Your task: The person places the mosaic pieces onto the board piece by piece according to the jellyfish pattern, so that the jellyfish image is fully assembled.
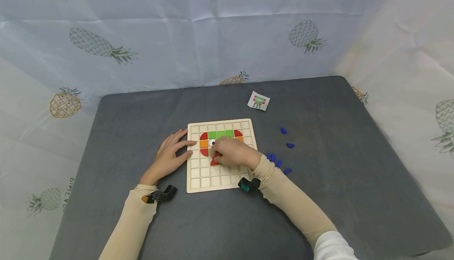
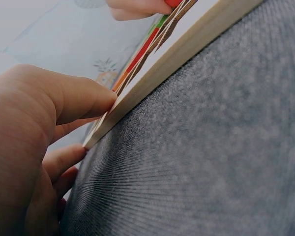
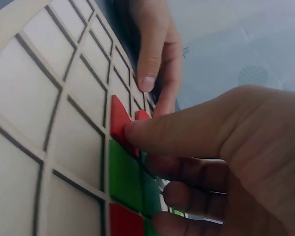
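Note:
A square wooden grid board (image 1: 198, 183) lies on the dark table, with colored tiles forming a figure in its cells. My left hand (image 1: 168, 159) rests at the board's left edge, fingers spread, thumb and index fingertip on the rim. Over the board's middle, my right hand (image 1: 232, 151) pinches a small red tile (image 3: 119, 120) with one curved side at a cell beside a green tile (image 3: 125, 172). Its fingers cover part of the figure in the head view. Around them show green tiles (image 1: 221, 134), an orange tile (image 1: 203, 143) and a white eye tile (image 1: 211, 142).
Several blue half-round tiles (image 1: 290, 145) lie scattered right of the board, some close by the right forearm. A small pattern card (image 1: 259, 101) sits beyond the board's far right corner. Behind the grey table (image 1: 159, 110) hangs a pineapple-print curtain (image 1: 177, 55).

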`<state>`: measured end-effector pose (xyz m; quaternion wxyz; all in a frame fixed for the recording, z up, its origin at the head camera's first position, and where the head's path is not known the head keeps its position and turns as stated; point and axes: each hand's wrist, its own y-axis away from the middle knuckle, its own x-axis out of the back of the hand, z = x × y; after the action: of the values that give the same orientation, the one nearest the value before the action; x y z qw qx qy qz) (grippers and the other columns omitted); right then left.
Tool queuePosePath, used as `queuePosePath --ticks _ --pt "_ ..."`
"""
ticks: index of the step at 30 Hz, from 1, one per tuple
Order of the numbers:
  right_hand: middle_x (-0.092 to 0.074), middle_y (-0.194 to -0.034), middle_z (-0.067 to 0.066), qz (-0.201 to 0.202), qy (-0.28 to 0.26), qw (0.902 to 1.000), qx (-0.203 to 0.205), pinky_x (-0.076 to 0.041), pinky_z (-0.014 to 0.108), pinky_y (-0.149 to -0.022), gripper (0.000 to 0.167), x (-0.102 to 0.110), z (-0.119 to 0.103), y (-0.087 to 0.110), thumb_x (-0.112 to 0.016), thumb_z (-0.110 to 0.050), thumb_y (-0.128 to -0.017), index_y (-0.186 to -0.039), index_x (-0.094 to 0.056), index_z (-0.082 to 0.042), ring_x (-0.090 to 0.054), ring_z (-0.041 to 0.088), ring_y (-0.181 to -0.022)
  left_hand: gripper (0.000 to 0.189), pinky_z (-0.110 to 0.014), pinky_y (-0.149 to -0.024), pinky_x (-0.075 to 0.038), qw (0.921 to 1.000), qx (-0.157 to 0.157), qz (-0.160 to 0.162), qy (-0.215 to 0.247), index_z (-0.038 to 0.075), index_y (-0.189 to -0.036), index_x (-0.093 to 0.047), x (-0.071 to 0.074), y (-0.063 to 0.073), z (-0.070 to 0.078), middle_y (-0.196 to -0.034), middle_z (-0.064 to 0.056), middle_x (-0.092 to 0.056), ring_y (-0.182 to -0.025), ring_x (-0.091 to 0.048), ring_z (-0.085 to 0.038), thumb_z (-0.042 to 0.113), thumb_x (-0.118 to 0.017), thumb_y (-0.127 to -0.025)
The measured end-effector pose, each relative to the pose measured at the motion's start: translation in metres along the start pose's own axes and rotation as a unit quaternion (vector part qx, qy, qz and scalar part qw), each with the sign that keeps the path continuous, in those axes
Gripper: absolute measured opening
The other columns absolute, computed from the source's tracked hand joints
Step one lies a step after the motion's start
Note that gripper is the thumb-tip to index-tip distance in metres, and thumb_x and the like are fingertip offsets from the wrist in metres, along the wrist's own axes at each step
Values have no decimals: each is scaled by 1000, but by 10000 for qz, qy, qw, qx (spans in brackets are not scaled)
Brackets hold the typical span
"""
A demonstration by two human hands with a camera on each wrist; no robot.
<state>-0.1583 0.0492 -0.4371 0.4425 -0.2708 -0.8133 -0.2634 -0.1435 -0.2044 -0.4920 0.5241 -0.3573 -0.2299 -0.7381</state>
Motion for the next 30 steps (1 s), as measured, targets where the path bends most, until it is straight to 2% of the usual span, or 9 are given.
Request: queuePosePath --ticks 7,15,19,22,26,30 --pt "-62 -87 -4 47 279 9996 -85 -46 23 -70 8 -4 -3 0 -69 -14 -95 -92 -75 -17 -53 12 -83 36 -58 -128 -6 10000 63 -24 17 22 -133 -68 -1 0 0 -167 -4 -31 -159 -17 -28 24 -67 -97" --pt "-59 -91 -6 -364 493 9979 -215 -44 27 -71 15 -2 -6 4 -67 -10 -92 -95 -74 -24 -50 14 -92 36 -58 -128 -6 10000 33 -44 9 21 -133 -68 -1 -1 -1 -167 -5 -31 -159 -17 -29 24 -67 -97" --pt "-61 -97 -6 -635 401 9966 -349 -46 27 -73 23 3 -6 8 -66 -7 -88 -105 -72 -21 -50 14 -95 36 -57 -129 -6 10000 0 -44 7 21 -133 -68 0 -1 -1 -167 -4 -31 -159 -17 -29 24 -67 -97" --pt "-61 -101 -4 -734 122 9965 -386 -47 27 -73 32 11 -5 12 -65 -5 -87 -115 -69 -20 -49 15 -96 36 -56 -129 -6 10000 -22 -41 4 21 -133 -68 0 -1 -1 -167 -4 -31 -159 -17 -29 24 -67 -97" --pt "-62 -96 1 -509 -455 9972 -316 -46 26 -69 31 25 0 19 -62 -7 -92 -121 -67 -15 -52 14 -86 36 -56 -129 -6 10000 -35 -52 4 21 -133 -68 0 -1 -1 -167 -5 -31 -159 -17 -29 24 -67 -97" --pt "-63 -90 0 11 -846 9960 -286 -45 25 -64 24 41 7 26 -62 -13 -98 -121 -68 -10 -52 12 -73 36 -57 -129 -7 10000 -10 -49 -5 21 -133 -68 0 -1 -1 -167 -4 -31 -159 -17 -29 25 -67 -97"
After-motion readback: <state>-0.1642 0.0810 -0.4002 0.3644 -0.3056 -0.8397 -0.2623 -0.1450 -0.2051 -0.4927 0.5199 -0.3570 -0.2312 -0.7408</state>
